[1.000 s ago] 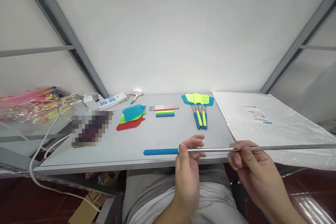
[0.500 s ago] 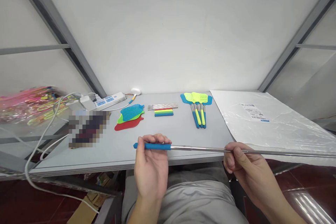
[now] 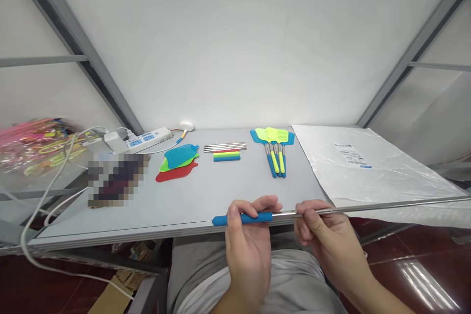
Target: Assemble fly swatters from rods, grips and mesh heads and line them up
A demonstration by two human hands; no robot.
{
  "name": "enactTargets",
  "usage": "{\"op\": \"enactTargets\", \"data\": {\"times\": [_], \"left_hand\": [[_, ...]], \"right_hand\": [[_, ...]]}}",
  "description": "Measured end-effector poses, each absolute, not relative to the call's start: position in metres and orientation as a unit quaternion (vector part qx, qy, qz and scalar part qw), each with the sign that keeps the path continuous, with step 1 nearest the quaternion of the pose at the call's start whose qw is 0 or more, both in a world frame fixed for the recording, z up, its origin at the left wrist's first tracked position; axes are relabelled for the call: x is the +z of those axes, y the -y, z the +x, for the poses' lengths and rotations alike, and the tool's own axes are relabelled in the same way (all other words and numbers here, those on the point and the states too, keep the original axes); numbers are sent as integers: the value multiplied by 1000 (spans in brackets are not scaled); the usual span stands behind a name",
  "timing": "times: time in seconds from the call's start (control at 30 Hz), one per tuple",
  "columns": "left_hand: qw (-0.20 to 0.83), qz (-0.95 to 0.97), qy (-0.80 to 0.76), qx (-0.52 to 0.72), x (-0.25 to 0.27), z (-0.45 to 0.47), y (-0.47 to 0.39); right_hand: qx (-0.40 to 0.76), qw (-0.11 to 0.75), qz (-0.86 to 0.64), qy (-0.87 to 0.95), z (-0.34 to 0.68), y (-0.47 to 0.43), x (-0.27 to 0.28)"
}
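Observation:
My left hand (image 3: 248, 250) is closed around a blue handle grip (image 3: 259, 218) on one end of a metal telescopic rod (image 3: 397, 205). To its right, my right hand (image 3: 327, 235) pinches the rod a short way past the grip. The rod is drawn out long and runs off the right edge of the view. Farther back on the table lie blue, green and red fly swatter heads (image 3: 177, 172), overlapping. Beside them are several short metal rods (image 3: 225, 147) and a row of red, yellow-green and blue grips (image 3: 226, 157). Several assembled fly swatters (image 3: 275, 152) lie fanned out.
A white plastic package (image 3: 368, 176) with a label covers the table's right side. At the left are a power strip (image 3: 149, 140) with cables, a blurred-out object (image 3: 119, 181) and bagged colourful items (image 3: 40, 147). The table's front edge (image 3: 128, 233) runs just before my lap.
My left hand has slid the blue grip rightward, nearer to my right hand. Less rod shows between the hands, and its far end has tilted up slightly. The view has shifted a little.

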State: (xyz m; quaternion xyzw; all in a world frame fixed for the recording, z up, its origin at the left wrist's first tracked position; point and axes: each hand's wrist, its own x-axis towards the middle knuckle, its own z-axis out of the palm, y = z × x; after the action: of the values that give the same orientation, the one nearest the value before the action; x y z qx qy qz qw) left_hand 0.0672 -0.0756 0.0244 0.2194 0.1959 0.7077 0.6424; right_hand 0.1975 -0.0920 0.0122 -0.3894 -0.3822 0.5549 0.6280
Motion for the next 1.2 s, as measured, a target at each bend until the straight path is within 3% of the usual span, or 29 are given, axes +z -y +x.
{"op": "enactTargets", "data": {"times": [0.23,0.57,1.0,1.2], "left_hand": [[640,215,-196,711,34,35,65],[491,127,-267,820,39,-23,34],[349,200,-397,825,30,-47,28],[367,274,-420,783,27,-30,33]], "right_hand": [[590,575,-379,421,196,97,16],[517,716,-409,228,246,80,27],[471,736,-426,234,254,73,20],[499,704,-433,261,243,75,17]]}}
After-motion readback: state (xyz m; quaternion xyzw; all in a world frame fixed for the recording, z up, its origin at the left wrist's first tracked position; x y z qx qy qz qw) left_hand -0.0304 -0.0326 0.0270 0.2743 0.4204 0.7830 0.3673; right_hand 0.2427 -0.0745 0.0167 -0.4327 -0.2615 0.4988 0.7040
